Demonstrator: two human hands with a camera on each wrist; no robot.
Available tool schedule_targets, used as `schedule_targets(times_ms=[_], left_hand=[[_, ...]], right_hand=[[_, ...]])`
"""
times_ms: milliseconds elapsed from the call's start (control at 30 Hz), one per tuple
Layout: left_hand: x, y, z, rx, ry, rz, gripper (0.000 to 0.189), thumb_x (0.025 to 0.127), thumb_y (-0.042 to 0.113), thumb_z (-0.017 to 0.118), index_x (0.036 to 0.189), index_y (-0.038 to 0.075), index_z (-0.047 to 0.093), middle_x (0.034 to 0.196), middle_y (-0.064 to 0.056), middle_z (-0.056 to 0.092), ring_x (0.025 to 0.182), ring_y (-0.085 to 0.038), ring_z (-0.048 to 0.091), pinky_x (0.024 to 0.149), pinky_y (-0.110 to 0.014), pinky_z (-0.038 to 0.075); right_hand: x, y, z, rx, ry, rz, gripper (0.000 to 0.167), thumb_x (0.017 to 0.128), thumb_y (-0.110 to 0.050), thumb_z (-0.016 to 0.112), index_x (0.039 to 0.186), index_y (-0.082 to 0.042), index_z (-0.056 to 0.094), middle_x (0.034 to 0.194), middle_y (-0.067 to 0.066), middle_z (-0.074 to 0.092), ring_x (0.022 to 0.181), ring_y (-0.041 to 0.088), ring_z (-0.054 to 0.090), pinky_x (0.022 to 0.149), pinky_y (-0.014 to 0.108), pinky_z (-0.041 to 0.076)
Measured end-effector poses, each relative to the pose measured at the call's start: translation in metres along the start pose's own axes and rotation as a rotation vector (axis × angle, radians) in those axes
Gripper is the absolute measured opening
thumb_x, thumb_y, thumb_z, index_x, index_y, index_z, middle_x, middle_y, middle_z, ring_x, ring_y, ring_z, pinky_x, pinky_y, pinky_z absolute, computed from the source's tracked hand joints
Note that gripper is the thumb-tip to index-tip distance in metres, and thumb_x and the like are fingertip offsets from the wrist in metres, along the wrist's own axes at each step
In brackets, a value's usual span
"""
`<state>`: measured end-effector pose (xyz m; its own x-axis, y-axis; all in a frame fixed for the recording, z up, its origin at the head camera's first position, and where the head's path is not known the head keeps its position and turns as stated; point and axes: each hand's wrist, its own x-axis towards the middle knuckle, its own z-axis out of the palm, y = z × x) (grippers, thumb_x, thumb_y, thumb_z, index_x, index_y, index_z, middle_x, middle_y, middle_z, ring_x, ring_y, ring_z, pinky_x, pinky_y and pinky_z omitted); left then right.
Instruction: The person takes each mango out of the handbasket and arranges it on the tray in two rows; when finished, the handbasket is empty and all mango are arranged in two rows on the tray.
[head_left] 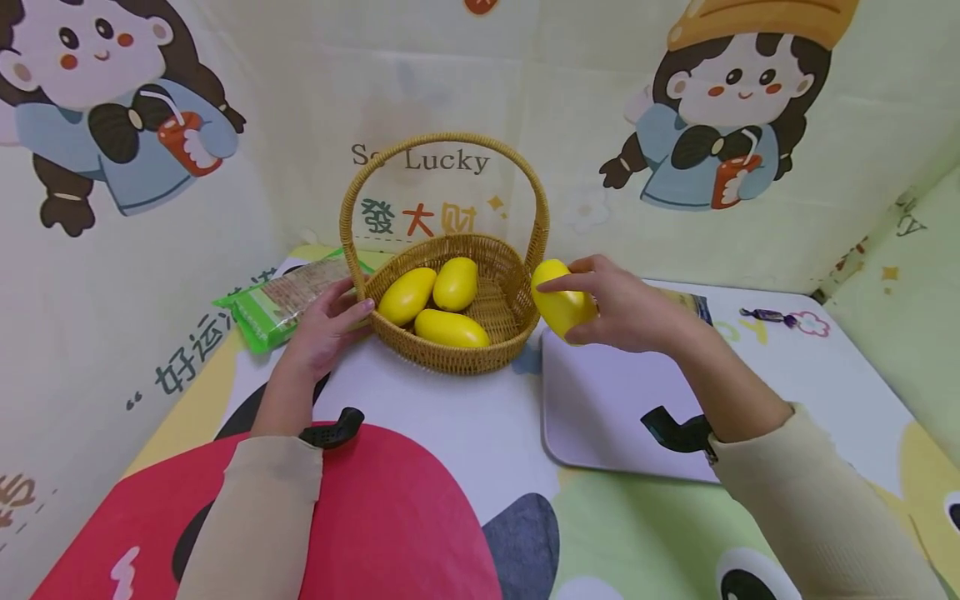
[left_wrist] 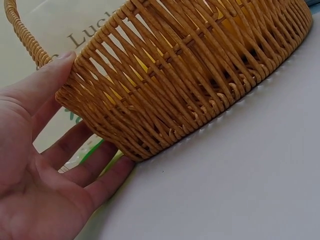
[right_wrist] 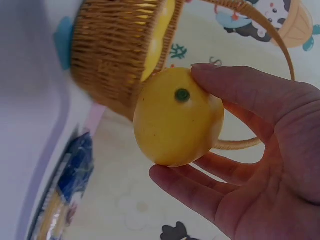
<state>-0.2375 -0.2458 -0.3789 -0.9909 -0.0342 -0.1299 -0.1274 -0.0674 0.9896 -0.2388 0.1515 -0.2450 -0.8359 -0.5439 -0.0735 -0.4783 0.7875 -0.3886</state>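
Observation:
A wicker basket (head_left: 465,360) with a tall arched handle stands on the table, and yellow mangoes (head_left: 452,328) lie inside it, three in view. My left hand (head_left: 328,327) holds the basket's left end, thumb at the rim and fingers along the outer side; the left wrist view shows this hand (left_wrist: 55,165) close up against the weave. Just beyond the right rim, my right hand (head_left: 626,308) grips another yellow mango (head_left: 558,300) above the table. In the right wrist view a green stem spot marks this mango (right_wrist: 175,125), pinched between thumb and fingers.
A green and clear packet (head_left: 285,296) lies behind my left hand. Under my right arm is a pale purple tray or board (head_left: 607,408). A partly hidden blue and yellow package (head_left: 690,304) and a purple wrapped candy (head_left: 768,317) lie further right. Printed cloth walls enclose the table.

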Motion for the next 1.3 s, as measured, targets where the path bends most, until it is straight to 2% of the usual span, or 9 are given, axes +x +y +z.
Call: schedule_targets(times_ms=[200, 333, 567, 733, 1033, 1300], left_hand=[[-0.001, -0.001, -0.001, 0.004, 0.009, 0.003, 0.072, 0.102, 0.024, 0.067, 0.164, 0.028, 0.029, 0.167, -0.012, 0.03, 0.148, -0.028, 0.038, 0.124, -0.05, 0.036], [-0.002, -0.001, 0.0, 0.011, 0.009, 0.004, 0.072, 0.102, 0.024, 0.066, 0.164, 0.028, 0.03, 0.168, -0.011, 0.03, 0.149, -0.028, 0.038, 0.124, -0.05, 0.036], [-0.001, -0.002, 0.0, 0.006, 0.013, -0.005, 0.071, 0.103, 0.023, 0.065, 0.164, 0.028, 0.029, 0.169, -0.01, 0.029, 0.15, -0.029, 0.036, 0.124, -0.049, 0.036], [-0.001, -0.002, 0.001, -0.002, 0.017, -0.005, 0.072, 0.102, 0.024, 0.066, 0.164, 0.029, 0.03, 0.168, -0.01, 0.03, 0.15, -0.029, 0.037, 0.124, -0.049, 0.036], [-0.001, -0.002, 0.001, -0.013, 0.008, 0.004, 0.071, 0.102, 0.024, 0.066, 0.163, 0.028, 0.031, 0.168, -0.011, 0.029, 0.149, -0.028, 0.037, 0.124, -0.049, 0.036], [-0.002, -0.002, 0.002, -0.031, 0.008, 0.006, 0.069, 0.103, 0.023, 0.065, 0.163, 0.03, 0.032, 0.168, -0.01, 0.029, 0.15, -0.028, 0.036, 0.125, -0.05, 0.034]], right_hand=[[-0.006, 0.018, 0.01, -0.041, -0.014, 0.026, 0.059, 0.086, -0.015, 0.081, 0.142, -0.021, 0.065, 0.148, 0.023, 0.045, 0.117, 0.04, 0.055, 0.088, 0.048, 0.059], [-0.007, 0.03, 0.019, -0.018, -0.025, 0.048, 0.059, 0.085, -0.014, 0.082, 0.141, -0.022, 0.066, 0.147, 0.023, 0.044, 0.117, 0.042, 0.054, 0.089, 0.05, 0.058], [-0.007, 0.045, 0.038, 0.0, -0.049, 0.026, 0.056, 0.082, -0.013, 0.084, 0.136, -0.02, 0.07, 0.139, 0.025, 0.05, 0.118, 0.042, 0.052, 0.091, 0.053, 0.055], [-0.006, 0.05, 0.046, 0.003, -0.068, -0.016, 0.056, 0.081, -0.01, 0.084, 0.135, -0.017, 0.071, 0.141, 0.028, 0.051, 0.124, 0.044, 0.048, 0.097, 0.058, 0.051], [-0.004, 0.055, 0.054, 0.005, -0.114, 0.007, 0.056, 0.083, -0.01, 0.081, 0.137, -0.015, 0.068, 0.138, 0.028, 0.049, 0.119, 0.041, 0.05, 0.097, 0.055, 0.051], [-0.002, 0.054, 0.054, -0.005, -0.139, 0.038, 0.058, 0.086, -0.016, 0.08, 0.142, -0.02, 0.065, 0.147, 0.029, 0.045, 0.125, 0.044, 0.049, 0.101, 0.06, 0.05]])
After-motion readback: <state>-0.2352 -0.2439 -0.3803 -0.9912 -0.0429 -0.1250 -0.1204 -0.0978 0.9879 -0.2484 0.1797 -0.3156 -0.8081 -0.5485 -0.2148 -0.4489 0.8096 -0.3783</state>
